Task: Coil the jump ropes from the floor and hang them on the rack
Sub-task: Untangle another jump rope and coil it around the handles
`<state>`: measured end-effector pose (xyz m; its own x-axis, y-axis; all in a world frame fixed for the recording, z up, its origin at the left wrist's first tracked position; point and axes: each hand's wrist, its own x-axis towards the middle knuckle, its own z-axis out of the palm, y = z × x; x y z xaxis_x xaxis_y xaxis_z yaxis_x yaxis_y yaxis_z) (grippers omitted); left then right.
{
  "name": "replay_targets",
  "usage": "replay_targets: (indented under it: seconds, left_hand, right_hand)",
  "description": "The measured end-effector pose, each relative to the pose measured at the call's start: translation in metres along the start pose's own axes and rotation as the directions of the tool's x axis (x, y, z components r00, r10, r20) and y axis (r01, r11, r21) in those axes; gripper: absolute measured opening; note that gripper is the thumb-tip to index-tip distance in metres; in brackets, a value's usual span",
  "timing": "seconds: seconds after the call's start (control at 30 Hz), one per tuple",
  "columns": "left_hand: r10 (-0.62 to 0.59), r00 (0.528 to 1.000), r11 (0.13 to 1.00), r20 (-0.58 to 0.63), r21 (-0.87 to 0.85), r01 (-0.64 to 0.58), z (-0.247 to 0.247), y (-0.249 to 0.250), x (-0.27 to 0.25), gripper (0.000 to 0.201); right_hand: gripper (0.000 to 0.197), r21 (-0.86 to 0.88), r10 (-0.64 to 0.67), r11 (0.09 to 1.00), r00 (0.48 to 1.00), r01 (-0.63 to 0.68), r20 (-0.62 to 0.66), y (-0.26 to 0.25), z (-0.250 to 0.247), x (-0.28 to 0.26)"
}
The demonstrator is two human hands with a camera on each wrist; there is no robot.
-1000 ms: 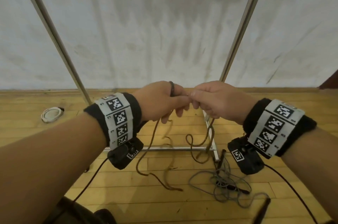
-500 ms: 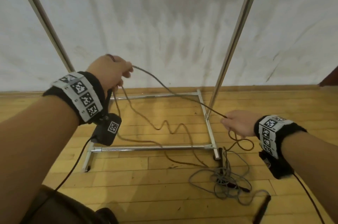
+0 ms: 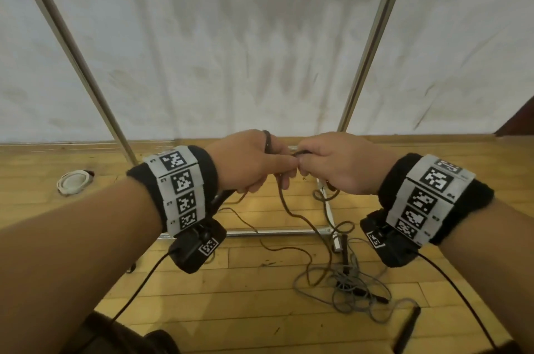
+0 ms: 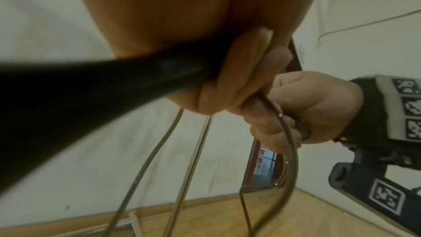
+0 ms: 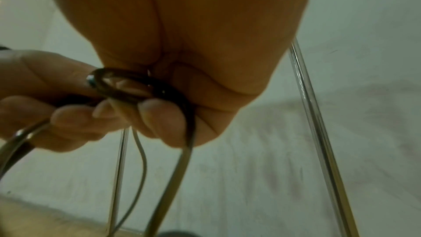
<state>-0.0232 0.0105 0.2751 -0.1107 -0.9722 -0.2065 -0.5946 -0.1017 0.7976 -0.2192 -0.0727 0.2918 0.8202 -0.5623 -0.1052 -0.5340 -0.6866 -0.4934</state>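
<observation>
change: hands back together after spread | left hand (image 3: 254, 160) grips rope (image 3: 284, 200) loops and handle | right hand (image 3: 341, 162) pinches rope, feeding new loop | rope tail trails to floor by rack (image 3: 372, 35) base | coil grows, unhung

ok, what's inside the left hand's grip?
The left hand is closed round a black handle and loops of brown rope. How many loops it holds is hidden by the fingers.
</observation>
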Motion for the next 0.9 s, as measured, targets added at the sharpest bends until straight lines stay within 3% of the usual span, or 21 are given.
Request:
replay_targets:
  seconds: [0.1,0.23,0.33,0.47,0.53,0.57,0.63,0.7,0.8,0.9]
  left_hand:
    - [0.014,0.984,0.993,-0.179,-0.109,-0.034,-0.012,-0.001,0.001,0.031]
    - [0.013,0.918,0.984,-0.397,-0.158,-0.082,-0.031,-0.009,0.003,0.032]
    - [-0.017,0.861,0.954,-0.508,-0.266,-0.138,-0.045,-0.014,0.001,0.031]
    - [-0.157,0.698,0.864,-0.698,-0.439,-0.245,-0.077,-0.025,-0.007,0.036]
    - [-0.214,0.628,0.89,-0.749,-0.415,-0.191,-0.089,-0.037,-0.011,0.037]
    - [-0.23,0.61,0.927,-0.758,-0.362,-0.101,-0.093,-0.046,-0.014,0.034]
    - [-0.244,0.645,0.969,-0.725,-0.207,0.134,-0.092,-0.055,-0.014,0.021]
    - [-0.23,0.724,0.963,-0.65,-0.047,0.265,-0.079,-0.056,-0.012,0.022]
    - [-0.109,0.893,0.981,-0.436,0.1,0.168,-0.047,-0.037,-0.01,0.026]
    - [-0.035,0.989,0.979,-0.14,0.195,0.062,-0.015,-0.014,-0.005,0.026]
  right_hand:
    - [0.028,0.146,0.017,0.989,1.0,-0.013,-0.024,0.008,0.002,-0.004]
    - [0.027,0.258,0.042,0.966,0.999,-0.034,-0.027,0.032,0.009,-0.001]
    - [0.036,0.127,0.115,0.984,0.991,-0.123,0.07,0.058,0.019,0.0]
    - [0.04,-0.128,0.32,0.944,0.938,-0.304,0.13,0.103,0.03,-0.013]
    - [0.039,-0.191,0.438,0.893,0.883,-0.407,0.167,0.124,0.031,-0.021]
    - [0.038,-0.228,0.491,0.865,0.848,-0.448,0.199,0.127,0.033,-0.022]
    - [0.038,-0.281,0.545,0.832,0.801,-0.479,0.248,0.125,0.031,-0.023]
    - [0.037,-0.249,0.495,0.863,0.835,-0.44,0.239,0.109,0.028,-0.016]
    - [0.03,-0.169,0.327,0.939,0.927,-0.298,0.183,0.067,0.022,0.0]
    - [0.027,-0.087,0.187,0.981,0.968,-0.174,0.168,0.031,0.018,0.008]
